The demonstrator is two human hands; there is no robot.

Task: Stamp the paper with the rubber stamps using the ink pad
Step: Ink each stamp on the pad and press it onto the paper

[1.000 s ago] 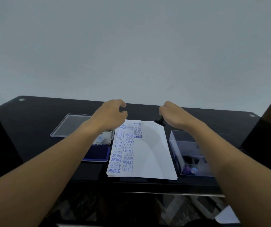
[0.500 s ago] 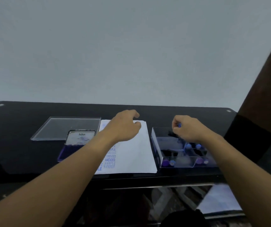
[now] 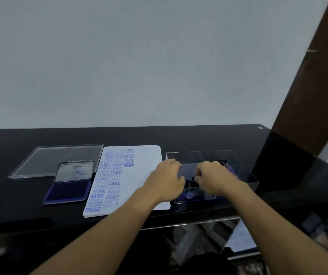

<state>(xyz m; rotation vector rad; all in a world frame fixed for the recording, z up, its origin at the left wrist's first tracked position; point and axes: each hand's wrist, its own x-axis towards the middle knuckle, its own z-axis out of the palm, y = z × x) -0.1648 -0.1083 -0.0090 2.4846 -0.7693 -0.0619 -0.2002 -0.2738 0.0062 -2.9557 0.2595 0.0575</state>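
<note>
Hands are meeting over the clear box (image 3: pixel 244 176) of rubber stamps (image 3: pixel 188 195) – left hand (image 3: pixel 168 180) and right hand (image 3: pixel 213 178) both curling, grasp unclear – probably choosing one, while paper (image 3: pixel 139 175) and open ink pad (image 3: pixel 67 192) are waiting beside.

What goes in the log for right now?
left hand: over clear box | right hand: over box, contents hidden | ink pad: open | paper: part-stamped

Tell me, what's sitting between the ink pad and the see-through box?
The stamped paper lies between the ink pad and the clear box, flat on the table, in the head view.
</note>
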